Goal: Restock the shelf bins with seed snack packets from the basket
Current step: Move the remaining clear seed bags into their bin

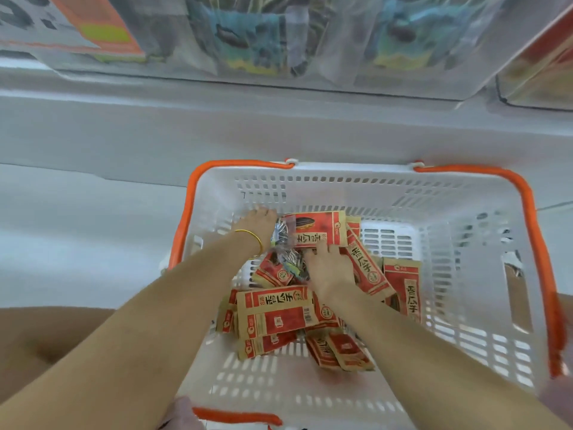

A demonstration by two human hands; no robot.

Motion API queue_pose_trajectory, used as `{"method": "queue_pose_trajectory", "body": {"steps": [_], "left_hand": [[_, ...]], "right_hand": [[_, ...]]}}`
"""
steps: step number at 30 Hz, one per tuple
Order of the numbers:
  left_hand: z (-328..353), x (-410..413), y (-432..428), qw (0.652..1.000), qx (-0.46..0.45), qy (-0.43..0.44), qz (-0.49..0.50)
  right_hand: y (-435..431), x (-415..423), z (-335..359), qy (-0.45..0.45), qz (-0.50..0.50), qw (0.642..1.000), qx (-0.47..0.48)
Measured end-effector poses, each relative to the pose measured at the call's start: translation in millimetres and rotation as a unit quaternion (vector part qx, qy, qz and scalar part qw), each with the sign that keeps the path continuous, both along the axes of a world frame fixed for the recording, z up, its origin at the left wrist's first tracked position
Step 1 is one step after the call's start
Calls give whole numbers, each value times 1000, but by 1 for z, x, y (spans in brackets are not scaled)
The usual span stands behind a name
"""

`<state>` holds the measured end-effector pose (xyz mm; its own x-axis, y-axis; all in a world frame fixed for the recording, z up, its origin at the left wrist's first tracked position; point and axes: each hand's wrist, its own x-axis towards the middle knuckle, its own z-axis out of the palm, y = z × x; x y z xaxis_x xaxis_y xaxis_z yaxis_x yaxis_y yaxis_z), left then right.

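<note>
Seed packets [279,311] lie loose in the basket [465,193]. Left hand [262,223] sits at the far wall beside silvery packets [280,234], grip hidden; right hand [331,270] has its fingers [325,251] on a red packet [319,228], hold unclear. Likely light, crinkly and slippery, so pinch a flat sealed edge.
</note>
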<state>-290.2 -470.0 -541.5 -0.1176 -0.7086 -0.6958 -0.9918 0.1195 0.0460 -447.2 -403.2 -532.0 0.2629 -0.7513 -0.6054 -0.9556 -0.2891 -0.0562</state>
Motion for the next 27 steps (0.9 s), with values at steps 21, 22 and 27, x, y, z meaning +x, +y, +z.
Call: {"method": "queue_pose_trajectory", "body": {"steps": [21, 22, 27], "left_hand": [[113, -6, 5, 923, 92, 260, 268], [134, -4, 1, 925, 84, 266, 257], [234, 8, 9, 970, 12, 202, 133]], "right_hand": [[-28, -111, 104, -430, -417, 753, 273], [-32, -113, 119, -443, -403, 756, 264], [-35, -111, 201, -535, -352, 718, 273]]}}
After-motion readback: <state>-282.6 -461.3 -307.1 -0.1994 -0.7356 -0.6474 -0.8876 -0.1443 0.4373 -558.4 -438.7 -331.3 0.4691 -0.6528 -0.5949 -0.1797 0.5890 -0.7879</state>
